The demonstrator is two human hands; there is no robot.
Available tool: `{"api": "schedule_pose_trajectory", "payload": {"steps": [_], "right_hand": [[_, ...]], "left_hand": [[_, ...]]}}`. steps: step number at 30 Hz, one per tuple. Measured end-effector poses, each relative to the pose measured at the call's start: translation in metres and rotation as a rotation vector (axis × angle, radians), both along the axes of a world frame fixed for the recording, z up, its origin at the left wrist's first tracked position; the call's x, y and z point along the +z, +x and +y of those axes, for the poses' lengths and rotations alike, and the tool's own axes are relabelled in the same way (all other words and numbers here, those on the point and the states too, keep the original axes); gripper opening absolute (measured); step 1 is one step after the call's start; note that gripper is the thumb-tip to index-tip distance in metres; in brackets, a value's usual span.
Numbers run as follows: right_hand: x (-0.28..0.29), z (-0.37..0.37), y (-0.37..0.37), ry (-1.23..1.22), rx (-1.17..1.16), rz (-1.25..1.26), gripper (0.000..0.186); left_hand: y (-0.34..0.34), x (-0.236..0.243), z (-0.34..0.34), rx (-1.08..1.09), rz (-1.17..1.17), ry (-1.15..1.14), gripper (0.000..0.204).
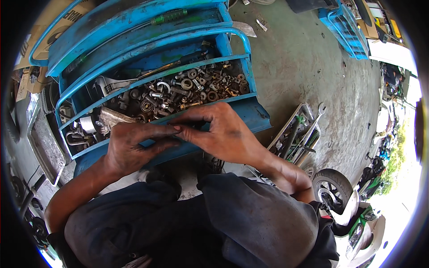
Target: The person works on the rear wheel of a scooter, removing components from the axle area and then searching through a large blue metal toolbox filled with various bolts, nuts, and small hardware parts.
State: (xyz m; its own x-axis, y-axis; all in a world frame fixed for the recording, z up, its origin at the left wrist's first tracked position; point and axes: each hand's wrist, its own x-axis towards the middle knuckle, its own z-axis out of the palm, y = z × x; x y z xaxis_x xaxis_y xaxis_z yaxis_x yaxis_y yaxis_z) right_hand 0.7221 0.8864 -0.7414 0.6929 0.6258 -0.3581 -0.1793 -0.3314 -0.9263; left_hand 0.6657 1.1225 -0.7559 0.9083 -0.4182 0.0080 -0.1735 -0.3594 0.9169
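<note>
My left hand (136, 145) and my right hand (223, 134) meet at the front edge of a blue metal toolbox (263, 118). The fingers of both are bent, and their tips come together in a pinch. Whatever lies between the fingertips is too small or hidden to make out. Just beyond the hands, an open compartment holds a heap of bolts, nuts and washers (212, 95). An adjustable wrench (117, 85) lies at the left of that heap. Closer to my left hand are a dirty, flat tan piece (115, 117) and a silver ring-like part (88, 124).
A tool tray (271, 144) with a combination wrench (321, 109) stands on the floor at right. Beyond it is a motorcycle wheel (331, 190). A metal tray (47, 147) lies at left. A green-handled screwdriver (169, 17) rests in the toolbox's far compartment, and a blade (244, 29) protrudes beside it.
</note>
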Motion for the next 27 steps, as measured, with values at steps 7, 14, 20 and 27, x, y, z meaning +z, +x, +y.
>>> {"api": "schedule_pose_trajectory", "payload": {"steps": [7, 14, 20, 27], "right_hand": [[0.001, 0.000, 0.002, -0.036, 0.040, -0.018, 0.025], [0.005, -0.051, 0.047, -0.675, 0.042, -0.857, 0.020], [-0.029, -0.082, 0.059, -0.877, 0.086, -0.913, 0.025], [-0.023, -0.064, 0.065, -0.908, 0.082, -0.651, 0.021]], "left_hand": [[-0.007, -0.005, -0.005, 0.107, 0.074, 0.067, 0.035], [-0.008, -0.014, -0.002, 0.327, 0.401, -0.186, 0.025], [-0.004, -0.016, 0.000, 0.215, 0.281, -0.097, 0.020], [-0.004, -0.015, 0.003, 0.250, 0.341, -0.075, 0.029]]}}
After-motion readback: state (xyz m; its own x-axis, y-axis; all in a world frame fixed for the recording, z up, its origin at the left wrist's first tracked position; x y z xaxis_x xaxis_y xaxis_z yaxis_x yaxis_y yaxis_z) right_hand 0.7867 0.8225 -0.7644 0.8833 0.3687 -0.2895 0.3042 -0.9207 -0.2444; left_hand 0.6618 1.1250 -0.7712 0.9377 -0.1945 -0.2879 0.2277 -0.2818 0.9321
